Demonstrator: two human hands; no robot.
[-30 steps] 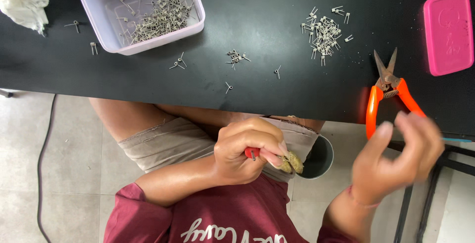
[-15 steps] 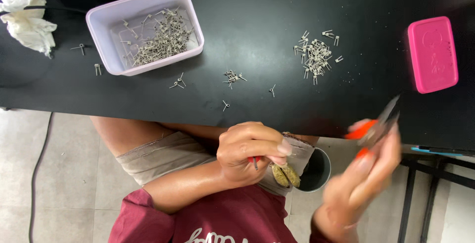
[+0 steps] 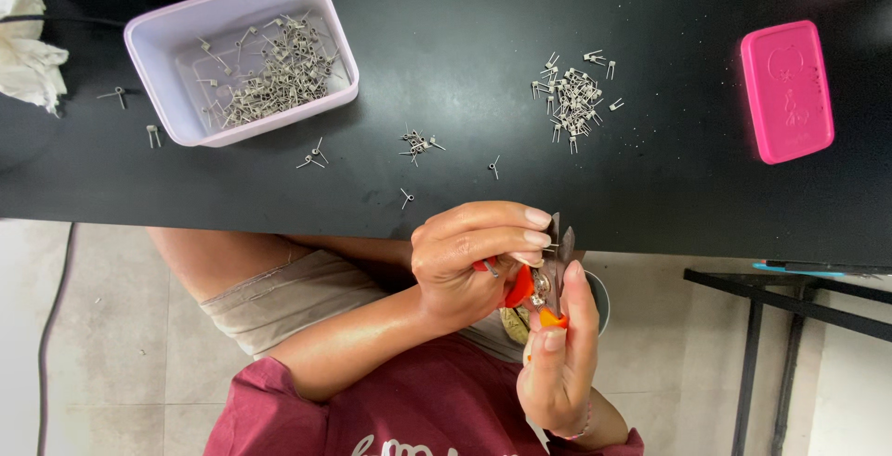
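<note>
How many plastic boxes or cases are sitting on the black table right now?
2. A pale lilac open tub holding small metal pieces sits at the table's far left; a closed pink case lies at the far right. None seems hidden, though the table runs past the frame.

Pink case (image 3: 787,90), white tissue (image 3: 28,47), black table (image 3: 446,10).

One pale tub (image 3: 243,19) sits on the one black table (image 3: 446,66), and one pink case (image 3: 786,90) lies apart from it. One pair of orange-handled cutters (image 3: 546,281) and two hands show. The small metal pins (image 3: 572,96) are too many to count; seven lie singly or in pairs outside the heaps.
</note>
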